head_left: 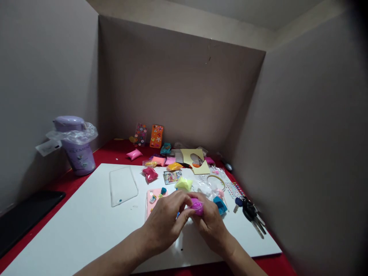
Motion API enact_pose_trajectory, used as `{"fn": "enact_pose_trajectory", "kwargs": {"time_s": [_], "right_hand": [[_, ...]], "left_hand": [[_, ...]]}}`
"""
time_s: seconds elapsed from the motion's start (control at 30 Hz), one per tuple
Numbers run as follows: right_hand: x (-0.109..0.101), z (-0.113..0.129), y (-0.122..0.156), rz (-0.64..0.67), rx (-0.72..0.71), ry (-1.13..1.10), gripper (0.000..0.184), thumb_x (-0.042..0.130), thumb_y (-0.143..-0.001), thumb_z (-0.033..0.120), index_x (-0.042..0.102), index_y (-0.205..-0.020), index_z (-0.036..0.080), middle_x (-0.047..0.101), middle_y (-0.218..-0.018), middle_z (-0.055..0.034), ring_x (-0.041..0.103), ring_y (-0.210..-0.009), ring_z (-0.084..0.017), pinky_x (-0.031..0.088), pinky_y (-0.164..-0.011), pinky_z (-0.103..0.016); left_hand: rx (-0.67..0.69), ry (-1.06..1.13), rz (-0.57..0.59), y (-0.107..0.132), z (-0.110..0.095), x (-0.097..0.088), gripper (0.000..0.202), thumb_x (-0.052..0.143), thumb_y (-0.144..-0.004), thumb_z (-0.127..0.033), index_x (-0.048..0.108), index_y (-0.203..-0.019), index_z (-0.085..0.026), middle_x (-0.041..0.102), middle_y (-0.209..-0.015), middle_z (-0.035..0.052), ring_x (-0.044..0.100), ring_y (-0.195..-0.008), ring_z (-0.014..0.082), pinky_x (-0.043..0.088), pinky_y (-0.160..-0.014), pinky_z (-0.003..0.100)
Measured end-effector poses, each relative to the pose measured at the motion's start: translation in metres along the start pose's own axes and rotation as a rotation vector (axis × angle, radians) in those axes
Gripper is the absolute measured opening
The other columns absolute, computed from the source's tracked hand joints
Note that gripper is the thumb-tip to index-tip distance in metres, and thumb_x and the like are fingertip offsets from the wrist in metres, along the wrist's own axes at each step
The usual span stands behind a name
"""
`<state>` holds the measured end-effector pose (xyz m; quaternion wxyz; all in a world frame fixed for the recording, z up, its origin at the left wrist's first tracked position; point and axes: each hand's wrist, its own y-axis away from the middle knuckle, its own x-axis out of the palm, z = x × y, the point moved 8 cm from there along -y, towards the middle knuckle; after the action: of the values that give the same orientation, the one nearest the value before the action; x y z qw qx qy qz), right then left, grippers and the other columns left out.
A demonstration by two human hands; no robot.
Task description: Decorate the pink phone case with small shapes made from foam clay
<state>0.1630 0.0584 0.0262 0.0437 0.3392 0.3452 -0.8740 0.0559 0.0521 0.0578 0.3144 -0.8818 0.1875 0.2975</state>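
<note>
Both hands meet over the white board [86, 222] near its front edge. My left hand [165, 220] and my right hand [211, 224] pinch a small lump of magenta clay [197, 206] between their fingertips. Just behind my left hand lies a pink phone case [151, 201] with small clay decorations stuck on it. A blue clay packet [220, 205] rests beside my right hand. A yellow-green clay packet [183, 184] lies a little farther back.
A clear phone case [123, 186] lies left on the board. Several clay packets, a sticker sheet [171, 176], a yellow card [198, 161] and two decorated cases [156, 136] sit at the back. Keys [250, 212] lie right, a purple jug [76, 147] stands left, and a black tablet [25, 214] lies at the far left.
</note>
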Motion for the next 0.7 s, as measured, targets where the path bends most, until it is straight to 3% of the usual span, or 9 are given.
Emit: {"fn": "enact_pose_trajectory", "kwargs": {"time_s": [0.3, 0.5, 0.7], "right_hand": [[0.002, 0.003, 0.002, 0.016, -0.044, 0.052, 0.032, 0.045, -0.086, 0.018, 0.05, -0.117, 0.019, 0.064, -0.104, -0.0096, 0.062, -0.094, -0.023, 0.05, -0.08, -0.037], [-0.009, 0.012, -0.001, 0.043, -0.014, -0.046, 0.042, 0.051, -0.084, 0.018, 0.046, -0.125, 0.024, 0.058, -0.118, -0.0073, 0.055, -0.109, -0.022, 0.046, -0.094, -0.036], [-0.016, 0.013, -0.004, 0.004, -0.024, -0.24, 0.026, 0.053, -0.088, 0.022, 0.055, -0.114, 0.025, 0.061, -0.11, -0.0055, 0.058, -0.101, -0.02, 0.047, -0.088, -0.034]], "left_hand": [[0.133, -0.206, -0.005, -0.001, -0.004, 0.007, 0.01, 0.041, -0.088, -0.015, 0.048, -0.081, -0.018, 0.056, -0.077, 0.0029, 0.05, -0.067, 0.0161, 0.036, -0.061, 0.028], [0.121, -0.177, -0.045, -0.001, -0.003, -0.007, 0.01, 0.041, -0.089, -0.018, 0.044, -0.08, -0.019, 0.054, -0.074, 0.0007, 0.048, -0.061, 0.0138, 0.035, -0.056, 0.026], [0.118, -0.291, 0.0, -0.002, -0.001, -0.005, 0.013, 0.038, -0.091, -0.019, 0.045, -0.08, -0.018, 0.055, -0.075, 0.0014, 0.05, -0.062, 0.0148, 0.036, -0.057, 0.027]]}}
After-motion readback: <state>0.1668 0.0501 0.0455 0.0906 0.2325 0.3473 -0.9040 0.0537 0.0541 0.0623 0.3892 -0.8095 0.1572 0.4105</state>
